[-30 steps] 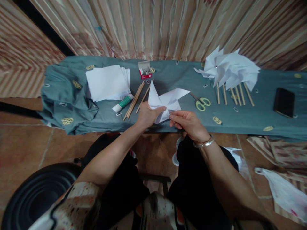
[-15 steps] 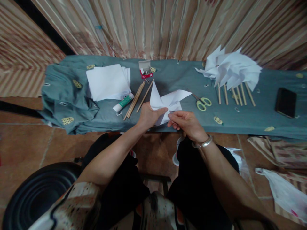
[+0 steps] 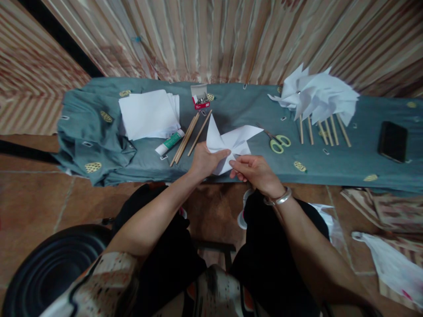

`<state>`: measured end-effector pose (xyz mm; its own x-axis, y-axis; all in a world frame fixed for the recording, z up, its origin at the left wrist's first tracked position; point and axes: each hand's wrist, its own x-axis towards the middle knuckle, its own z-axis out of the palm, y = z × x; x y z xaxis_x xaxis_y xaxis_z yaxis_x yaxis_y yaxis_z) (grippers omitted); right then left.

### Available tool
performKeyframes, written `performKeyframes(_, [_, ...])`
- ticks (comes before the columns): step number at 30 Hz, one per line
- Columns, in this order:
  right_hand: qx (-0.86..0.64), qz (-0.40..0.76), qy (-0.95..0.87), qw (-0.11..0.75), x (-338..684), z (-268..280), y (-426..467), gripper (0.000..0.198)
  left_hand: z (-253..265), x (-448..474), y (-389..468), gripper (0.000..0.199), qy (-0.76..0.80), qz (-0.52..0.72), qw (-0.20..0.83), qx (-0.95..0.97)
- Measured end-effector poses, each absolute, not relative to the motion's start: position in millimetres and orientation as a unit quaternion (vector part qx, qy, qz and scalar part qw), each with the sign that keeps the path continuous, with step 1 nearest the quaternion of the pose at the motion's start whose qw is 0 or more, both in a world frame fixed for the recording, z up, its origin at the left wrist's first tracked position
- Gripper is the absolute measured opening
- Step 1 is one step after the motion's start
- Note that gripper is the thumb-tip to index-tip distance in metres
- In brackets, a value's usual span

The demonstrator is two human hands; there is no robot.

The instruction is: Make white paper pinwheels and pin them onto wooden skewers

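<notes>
Over the front of the cloth-covered table [image 3: 330,169], a white paper pinwheel [image 3: 231,140] with folded blades is held up near its middle. My left hand [image 3: 206,159] is closed on its left side, the thumb pressing at the centre. On the lower right, my right hand [image 3: 249,169] pinches the paper edge between thumb and fingers. Just right of the pinwheel lie green-handled scissors [image 3: 279,143]. Several thin wooden sticks [image 3: 187,137] and a glue stick [image 3: 169,141] rest to the left. Behind them stands an open red box [image 3: 201,100] with small metal pieces inside.
A stack of white paper [image 3: 148,113] lies on the left of the table. Finished pinwheels on sticks [image 3: 325,97] are piled at the back right, with a black phone [image 3: 393,141] farther right. A black round stool [image 3: 56,273] stands on the floor at left.
My right hand has shifted very slightly down and left along the pinwheel's lower edge. My left hand keeps its grip; the other things have not moved.
</notes>
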<state>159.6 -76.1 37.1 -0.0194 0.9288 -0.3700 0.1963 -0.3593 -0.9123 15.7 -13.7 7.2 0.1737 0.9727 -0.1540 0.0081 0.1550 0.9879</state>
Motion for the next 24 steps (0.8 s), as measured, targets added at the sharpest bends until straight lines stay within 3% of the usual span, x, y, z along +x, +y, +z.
performKeyframes(9, [-0.611,0.527,-0.471,0.356,159,29,-80,0.034,6,13,-11,0.028,0.478,0.442,0.613,0.447])
performKeyframes(16, [-0.587,0.538,-0.446,0.408,159,33,-84,0.052,11,12,-8,0.035,0.466,0.473,0.649,0.371])
performKeyframes(24, [-0.580,0.508,-0.429,0.470,159,42,-86,0.047,10,11,-4,0.037,0.441,0.505,0.666,0.325])
